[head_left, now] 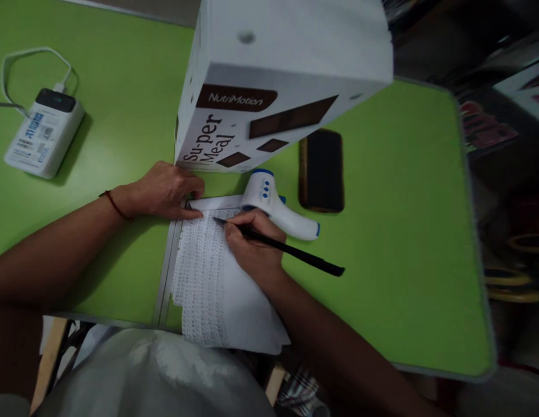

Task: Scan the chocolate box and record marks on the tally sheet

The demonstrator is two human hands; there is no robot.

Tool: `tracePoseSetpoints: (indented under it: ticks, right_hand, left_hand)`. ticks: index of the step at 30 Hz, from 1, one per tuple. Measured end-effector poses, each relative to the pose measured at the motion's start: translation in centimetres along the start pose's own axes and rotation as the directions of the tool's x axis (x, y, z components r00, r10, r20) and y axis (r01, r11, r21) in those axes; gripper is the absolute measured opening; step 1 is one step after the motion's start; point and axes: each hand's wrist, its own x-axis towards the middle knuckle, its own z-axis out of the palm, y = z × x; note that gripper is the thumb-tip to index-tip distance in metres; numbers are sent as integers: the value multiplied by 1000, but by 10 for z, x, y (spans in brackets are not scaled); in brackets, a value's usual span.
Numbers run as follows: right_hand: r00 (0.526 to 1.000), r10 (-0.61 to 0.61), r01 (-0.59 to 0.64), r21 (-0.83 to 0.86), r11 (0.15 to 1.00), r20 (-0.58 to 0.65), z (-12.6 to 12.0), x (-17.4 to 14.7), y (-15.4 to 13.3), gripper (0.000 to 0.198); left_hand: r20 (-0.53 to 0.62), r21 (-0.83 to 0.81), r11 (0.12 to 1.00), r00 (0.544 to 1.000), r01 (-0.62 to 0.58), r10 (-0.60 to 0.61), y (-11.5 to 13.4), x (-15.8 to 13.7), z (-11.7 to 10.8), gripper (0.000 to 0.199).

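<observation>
My right hand (256,243) is closed around a long black pen (313,259). The pen's tip meets the upper part of a sheet of paper (252,307) covered in rows of small handwriting on its left portion. My left hand (169,190) rests at the sheet's upper left corner, its thumb lying on the edge and set apart from the bent index finger. Just beyond my right hand, a white and blue infrared thermometer (282,211) lies partly over the top of the papers. The sheet's lower end hangs over the table's near edge.
A tall white box (295,75) marked NutriMotion stands behind the papers. Right of it lies a dark phone (321,171). On the left, a white power bank (46,136) has a white cable (39,51) plugged in. The green table (408,243) has a grey rim.
</observation>
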Motion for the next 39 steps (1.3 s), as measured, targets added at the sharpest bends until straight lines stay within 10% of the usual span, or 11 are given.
tracePoseSetpoints:
  ticks: [39]
  right_hand:
    - [996,-57,58,-3,998,71,-1,-1,4,8]
  left_hand:
    - [-7,-2,1000,1000,-11,11,-1,1,0,34]
